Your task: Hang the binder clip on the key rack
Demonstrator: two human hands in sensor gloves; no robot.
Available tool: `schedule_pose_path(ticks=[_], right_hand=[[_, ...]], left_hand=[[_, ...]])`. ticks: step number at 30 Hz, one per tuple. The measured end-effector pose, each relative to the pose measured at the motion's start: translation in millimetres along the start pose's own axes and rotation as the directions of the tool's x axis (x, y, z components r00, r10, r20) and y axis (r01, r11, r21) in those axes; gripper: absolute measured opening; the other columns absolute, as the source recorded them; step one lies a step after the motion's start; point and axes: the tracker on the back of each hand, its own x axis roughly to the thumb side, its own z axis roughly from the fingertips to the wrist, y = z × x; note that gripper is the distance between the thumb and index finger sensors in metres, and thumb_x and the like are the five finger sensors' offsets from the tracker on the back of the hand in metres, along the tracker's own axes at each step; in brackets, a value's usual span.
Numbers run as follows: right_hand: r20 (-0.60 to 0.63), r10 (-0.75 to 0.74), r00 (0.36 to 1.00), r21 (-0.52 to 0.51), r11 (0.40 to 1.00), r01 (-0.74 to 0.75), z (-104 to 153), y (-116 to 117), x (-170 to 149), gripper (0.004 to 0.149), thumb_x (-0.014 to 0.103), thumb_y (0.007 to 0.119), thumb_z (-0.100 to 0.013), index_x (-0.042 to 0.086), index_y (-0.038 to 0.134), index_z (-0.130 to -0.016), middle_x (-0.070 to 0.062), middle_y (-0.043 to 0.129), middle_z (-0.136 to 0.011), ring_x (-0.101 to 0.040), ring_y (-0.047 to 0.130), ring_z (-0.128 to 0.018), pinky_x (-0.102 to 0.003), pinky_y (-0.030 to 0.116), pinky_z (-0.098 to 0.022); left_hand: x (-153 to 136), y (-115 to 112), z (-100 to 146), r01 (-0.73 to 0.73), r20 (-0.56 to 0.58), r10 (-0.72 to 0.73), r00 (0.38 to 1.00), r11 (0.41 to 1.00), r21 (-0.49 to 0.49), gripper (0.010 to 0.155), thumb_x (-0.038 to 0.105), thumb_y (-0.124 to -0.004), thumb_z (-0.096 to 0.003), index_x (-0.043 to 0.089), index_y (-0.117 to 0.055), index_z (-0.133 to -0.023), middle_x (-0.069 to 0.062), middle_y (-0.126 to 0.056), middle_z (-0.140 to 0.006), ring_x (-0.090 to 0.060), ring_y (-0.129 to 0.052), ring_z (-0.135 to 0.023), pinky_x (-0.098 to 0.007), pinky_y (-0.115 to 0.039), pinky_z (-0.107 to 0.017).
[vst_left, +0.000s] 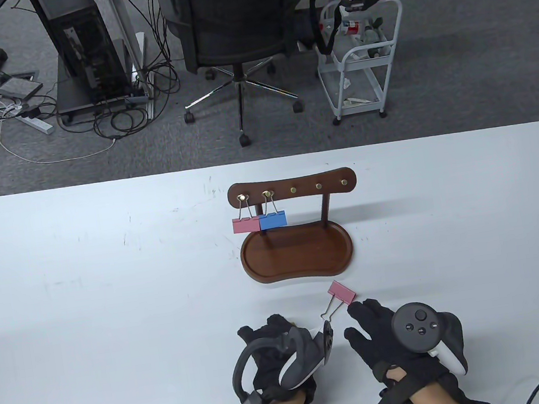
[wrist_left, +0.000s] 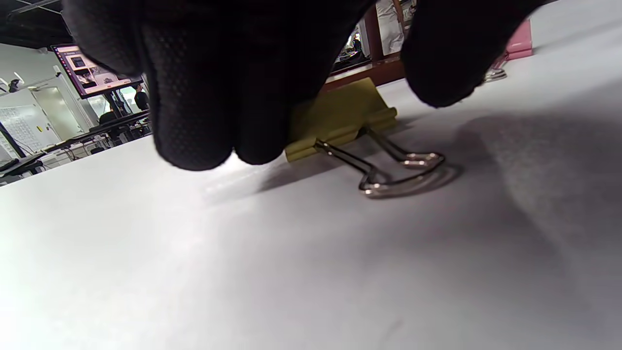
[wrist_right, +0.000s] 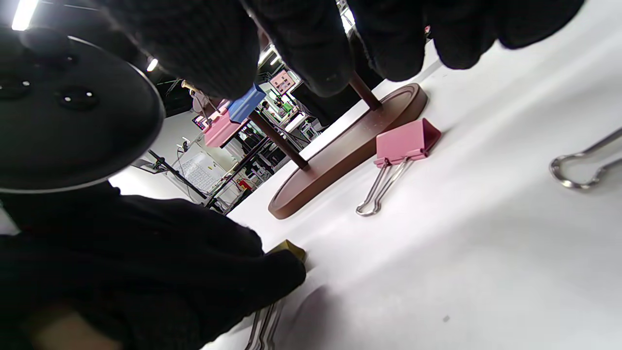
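Left hand (wrist_left: 218,82) partly hides the yellow binder clip (wrist_left: 340,119)

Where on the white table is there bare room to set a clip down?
Bare stretches flank the wooden key rack left and right. It is crowded below its tray: loose pink binder clip, yellow binder clip, left hand, right hand.

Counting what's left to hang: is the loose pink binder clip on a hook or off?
Off. The pink binder clip lies flat on the table, in front of the key rack.

Grey carpet floor (vst_left: 479,57), black office chair (vst_left: 236,21), white trolley (vst_left: 362,58), computer tower (vst_left: 82,48).
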Motion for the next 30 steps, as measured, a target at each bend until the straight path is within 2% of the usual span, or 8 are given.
schedule_pose_path(ticks=[12,24,30], right_hand=[[-0.006,-0.006,1.000,0.008,1.000,0.006,0,0,-1,0.068,0.039,0.075,-0.055,-0.003,0.066,-0.108,-0.043,0.056,-0.108,-0.069,0.055,-0.090,-0.074,0.053,-0.059],[-0.008,-0.017,1.000,0.009,1.000,0.017,0,0,-1,0.068,0.039,0.075,-0.055,-0.002,0.065,-0.108,-0.043,0.056,-0.108,-0.069,0.055,-0.090,-0.074,0.053,-0.059],[-0.009,-0.020,1.000,0.006,1.000,0.020,0,0,-2,0.068,0.039,0.075,-0.055,-0.003,0.065,-0.108,-0.043,0.056,-0.108,-0.069,0.055,-0.090,-0.074,0.053,-0.059]], left_hand=[[7,0,-3,0.103,-0.011,-0.102,0.995,0.993,0.064,0.071,0.053,-0.086,-0.0517,-0.005,-0.088,-0.093,-0.029,-0.104,-0.076,-0.046,-0.110,-0.063,-0.066,-0.074,-0.063],[-6,1,-8,-0.013,-0.018,0.014,1.000,0.999,0.036,0.074,0.053,-0.090,-0.0488,-0.004,-0.084,-0.097,-0.026,-0.101,-0.081,-0.043,-0.108,-0.065,-0.067,-0.072,-0.065],[-13,-1,-9,-0.070,0.003,0.070,0.998,0.997,0.014,0.083,0.053,-0.091,-0.0479,-0.007,-0.075,-0.103,-0.025,-0.098,-0.085,-0.044,-0.105,-0.069,-0.069,-0.069,-0.066]])
